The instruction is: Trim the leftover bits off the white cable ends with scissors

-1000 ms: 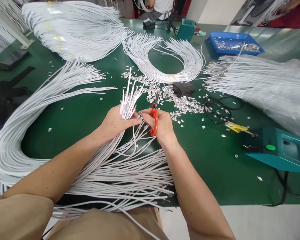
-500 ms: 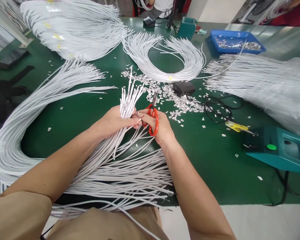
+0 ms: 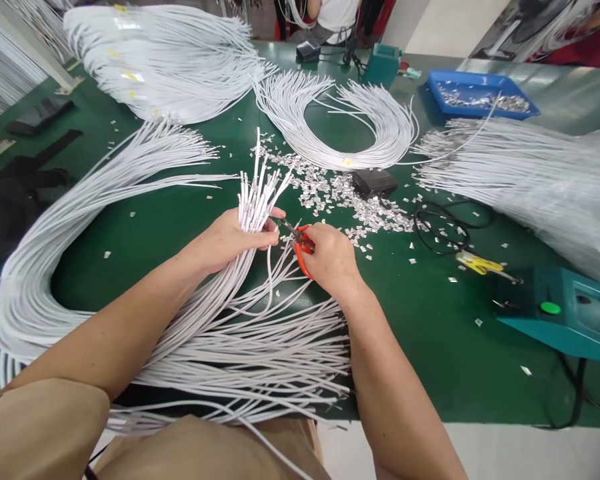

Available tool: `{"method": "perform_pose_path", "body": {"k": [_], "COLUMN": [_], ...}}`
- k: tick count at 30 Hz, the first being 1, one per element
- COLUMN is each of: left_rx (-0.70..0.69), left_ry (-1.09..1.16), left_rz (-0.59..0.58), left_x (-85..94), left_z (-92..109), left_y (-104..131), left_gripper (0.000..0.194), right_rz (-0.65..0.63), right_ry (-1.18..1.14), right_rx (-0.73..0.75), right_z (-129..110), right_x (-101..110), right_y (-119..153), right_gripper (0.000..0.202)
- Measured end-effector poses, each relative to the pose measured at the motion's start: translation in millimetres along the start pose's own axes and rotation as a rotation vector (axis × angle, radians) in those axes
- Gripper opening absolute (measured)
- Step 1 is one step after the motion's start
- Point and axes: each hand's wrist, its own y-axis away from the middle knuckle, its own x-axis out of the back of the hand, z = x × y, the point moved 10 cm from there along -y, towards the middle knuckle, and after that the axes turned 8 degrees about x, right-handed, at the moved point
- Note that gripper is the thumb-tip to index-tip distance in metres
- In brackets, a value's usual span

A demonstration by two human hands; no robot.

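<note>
My left hand (image 3: 235, 239) is closed around a bunch of white cables (image 3: 256, 203), whose cut ends point up and away from me. My right hand (image 3: 333, 257) grips red-handled scissors (image 3: 304, 241). Their dark blades reach left to the thumb and fingertips of my left hand, at a cable end pinched there. Whether the blades touch that end is too small to tell. Below both hands, more white cables (image 3: 250, 360) fan out toward the table's front edge. The long bundle (image 3: 25, 287) they belong to curves round on the left.
Small silvery scraps (image 3: 330, 190) lie scattered beyond my hands, beside a black block (image 3: 374, 182). Coiled cables (image 3: 340, 157) and a blue tray (image 3: 480, 110) sit farther back. At right are bagged cables (image 3: 520, 167), yellow-handled snips (image 3: 480, 263) and a teal machine (image 3: 555, 327). A person (image 3: 337, 17) is across the table.
The scissors have swung from pointing upward in my right hand to pointing left, with their blades now at my left fingertips. My left hand keeps its hold on the cables.
</note>
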Motion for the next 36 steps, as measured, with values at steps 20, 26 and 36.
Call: {"method": "perform_pose_path", "body": {"k": [20,26,36], "left_rx": [0.006,0.008,0.016], "left_ry": [-0.061,-0.029,-0.068], "left_rz": [0.095,0.082,0.108], "left_x": [9.3,7.7,10.9], "left_z": [1.3,2.7,1.7], "left_y": [1.6,2.4,2.3], "left_gripper": [0.049,0.050,0.048], "right_rz": [-0.040,-0.026,-0.044], "right_ry": [0.155,0.260,0.306], "right_rx": [0.045,0.096,0.108], "right_z": [-1.9,-4.4,-6.4], "right_x": [-9.7,-11.3,-10.6], "right_y": [-0.8,-0.6,-1.5], "right_gripper": [0.017,0.018,0.021]}}
